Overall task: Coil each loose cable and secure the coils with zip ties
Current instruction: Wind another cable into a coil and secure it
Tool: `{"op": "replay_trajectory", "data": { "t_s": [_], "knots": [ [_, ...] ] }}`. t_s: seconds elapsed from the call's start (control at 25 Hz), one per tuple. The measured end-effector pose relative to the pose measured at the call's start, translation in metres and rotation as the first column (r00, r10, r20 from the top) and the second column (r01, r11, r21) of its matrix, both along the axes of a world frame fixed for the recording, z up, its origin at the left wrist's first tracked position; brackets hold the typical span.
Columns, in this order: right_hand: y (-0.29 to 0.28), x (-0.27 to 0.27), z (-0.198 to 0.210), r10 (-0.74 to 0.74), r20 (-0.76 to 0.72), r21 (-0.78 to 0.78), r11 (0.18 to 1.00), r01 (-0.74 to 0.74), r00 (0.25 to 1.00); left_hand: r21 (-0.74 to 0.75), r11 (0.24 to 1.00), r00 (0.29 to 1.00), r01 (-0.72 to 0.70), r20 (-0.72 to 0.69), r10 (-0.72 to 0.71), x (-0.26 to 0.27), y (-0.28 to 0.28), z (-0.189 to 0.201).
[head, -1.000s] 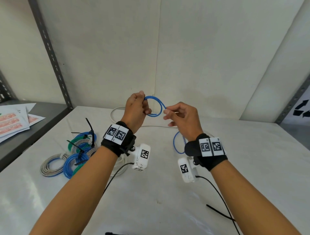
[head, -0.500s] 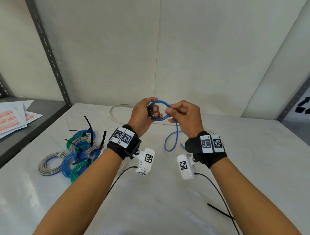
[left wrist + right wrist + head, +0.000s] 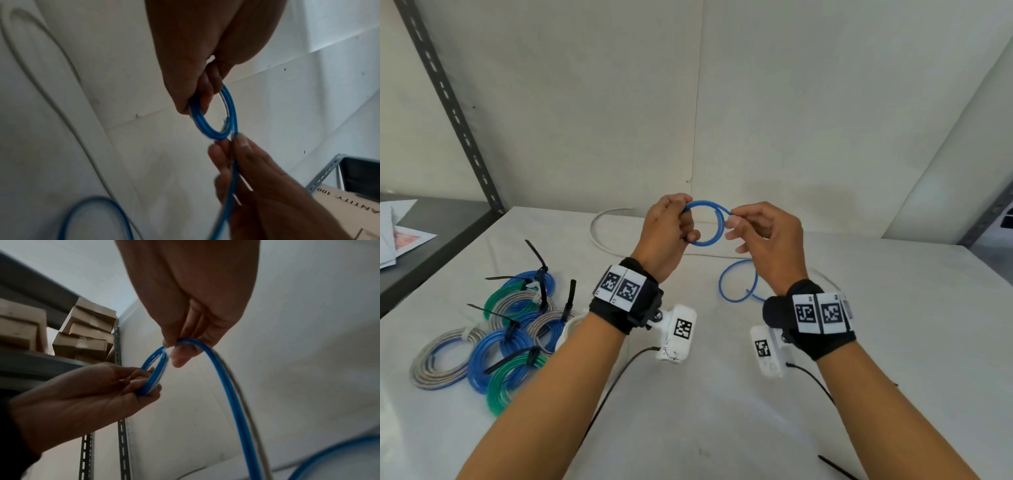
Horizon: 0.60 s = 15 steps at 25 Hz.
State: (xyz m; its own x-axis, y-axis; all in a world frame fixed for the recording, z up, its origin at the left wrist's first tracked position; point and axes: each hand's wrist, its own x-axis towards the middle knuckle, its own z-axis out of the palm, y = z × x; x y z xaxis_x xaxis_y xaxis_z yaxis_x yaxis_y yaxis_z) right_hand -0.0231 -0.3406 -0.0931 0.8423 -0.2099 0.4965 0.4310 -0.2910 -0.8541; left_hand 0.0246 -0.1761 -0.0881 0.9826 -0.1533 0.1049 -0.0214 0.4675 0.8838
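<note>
A thin blue cable [image 3: 707,224] is wound into a small ring held in the air above the white table [image 3: 722,394]. My left hand [image 3: 671,229] grips the ring's left side, fingers curled round its strands [image 3: 197,113]. My right hand [image 3: 750,228] pinches the cable [image 3: 185,344] at the ring's right side between thumb and fingertips. From there the loose tail [image 3: 232,394] drops to a slack loop [image 3: 738,281] lying on the table below my right hand.
Several tied coils [image 3: 493,335], blue, green and grey, with black zip ties lie at the left. A white cable [image 3: 599,236] curves along the back. A loose black zip tie [image 3: 835,467] lies at the front right. A dark shelf [image 3: 431,240] with papers stands left.
The hands have drawn slightly apart. The right hand went from the ring's lower right to its upper right side, laying more cable on the ring, and the slack loop on the table shifted.
</note>
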Motion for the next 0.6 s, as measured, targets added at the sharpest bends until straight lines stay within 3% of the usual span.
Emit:
{"op": "replay_trajectory", "data": {
  "t_s": [0.16,0.28,0.4,0.52,0.6],
  "knots": [
    [0.014,0.013,-0.022,0.002,-0.005,0.151,0.989,-0.001,1.000,-0.182,0.983,0.997,-0.040,-0.075,0.027,0.006,-0.017,-0.015],
    [0.007,0.018,-0.022,0.016,0.007,0.198,0.980,-0.017,1.000,-0.191,0.981,0.996,0.036,-0.077,-0.052,0.009,-0.020,-0.019],
    [-0.008,0.018,-0.016,0.121,-0.053,0.095,0.989,-0.115,0.991,0.083,0.986,0.989,0.145,-0.048,-0.142,0.015,-0.008,-0.014],
    [-0.016,0.012,-0.007,0.191,-0.121,-0.147,0.967,-0.208,0.974,0.515,0.845,0.962,0.148,0.122,-0.243,0.011,0.001,-0.011],
    [-0.021,0.009,-0.001,0.174,-0.124,-0.210,0.958,-0.198,0.977,0.635,0.764,0.930,0.114,0.203,-0.307,0.006,0.002,-0.011]
  ]
}}
